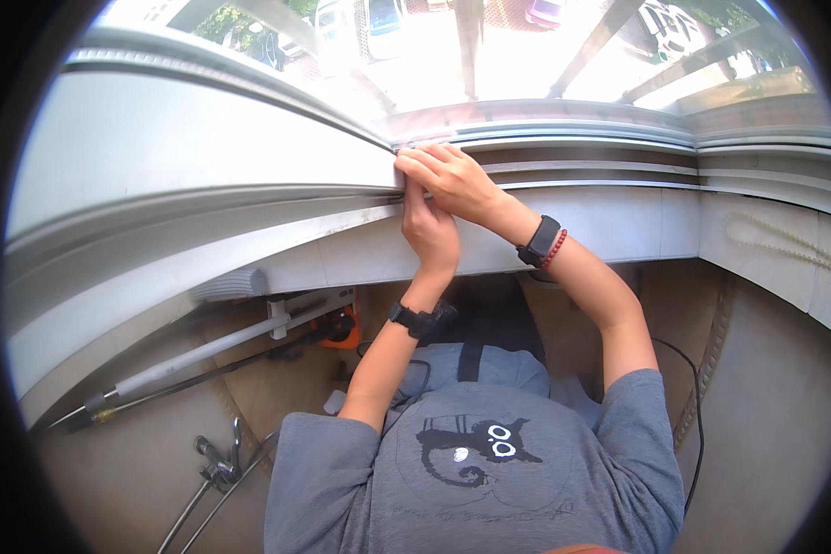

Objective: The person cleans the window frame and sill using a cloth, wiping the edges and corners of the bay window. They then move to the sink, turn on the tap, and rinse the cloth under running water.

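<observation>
A white sliding window sash (203,138) fills the upper left, its end edge near the middle of the view. My right hand (448,177) reaches across to that edge, its fingers together and curled over it. Just below, my left hand (430,233) points upward with its fingers against the same edge, partly hidden under the right hand. Both hands are closed at the sash's end, one above the other. Wristbands show on both wrists, with a red bead bracelet (554,249) on the right.
Window tracks (582,171) run right from the hands above a pale sill (572,222). Outside are bars (468,55) and parked cars. Below left lie a grey-white pole (198,355), an orange object (346,328) and a metal stand (217,471). A bead chain (785,242) lies at right.
</observation>
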`<state>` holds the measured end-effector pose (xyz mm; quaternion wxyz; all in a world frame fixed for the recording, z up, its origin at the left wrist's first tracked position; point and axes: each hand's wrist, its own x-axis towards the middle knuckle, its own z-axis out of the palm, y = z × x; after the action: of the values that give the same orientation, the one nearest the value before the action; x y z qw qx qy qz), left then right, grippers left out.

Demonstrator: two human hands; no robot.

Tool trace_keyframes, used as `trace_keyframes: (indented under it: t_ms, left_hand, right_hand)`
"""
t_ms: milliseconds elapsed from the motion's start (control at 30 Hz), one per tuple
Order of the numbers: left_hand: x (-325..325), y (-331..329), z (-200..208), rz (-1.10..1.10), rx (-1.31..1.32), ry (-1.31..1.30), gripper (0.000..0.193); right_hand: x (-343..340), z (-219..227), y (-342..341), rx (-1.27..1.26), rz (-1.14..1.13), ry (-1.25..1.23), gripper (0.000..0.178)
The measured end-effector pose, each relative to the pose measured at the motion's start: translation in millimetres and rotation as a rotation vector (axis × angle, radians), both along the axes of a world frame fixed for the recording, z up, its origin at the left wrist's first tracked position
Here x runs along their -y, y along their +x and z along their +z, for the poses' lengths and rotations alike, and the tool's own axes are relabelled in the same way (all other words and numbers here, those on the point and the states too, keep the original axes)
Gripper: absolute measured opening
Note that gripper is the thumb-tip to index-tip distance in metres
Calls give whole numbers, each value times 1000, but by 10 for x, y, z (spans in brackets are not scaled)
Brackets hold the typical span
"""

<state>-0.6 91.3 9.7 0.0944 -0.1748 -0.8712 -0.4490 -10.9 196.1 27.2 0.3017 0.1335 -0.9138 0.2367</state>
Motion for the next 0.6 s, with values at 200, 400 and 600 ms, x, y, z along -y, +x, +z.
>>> trace_keyframes:
  t_ms: [200, 400, 600]
  left_hand:
    - [-85, 25, 81, -55, 41, 14, 32]
    - [-258, 130, 111, -159, 36, 22, 24]
    - [-558, 283, 45, -250, -7, 63, 23]
  right_hand:
    - [-76, 34, 88, -31, -36, 98, 36]
    - [-252, -74, 295, -65, -99, 91, 39]
    - [-498, -22, 576, -13, -176, 89, 42]
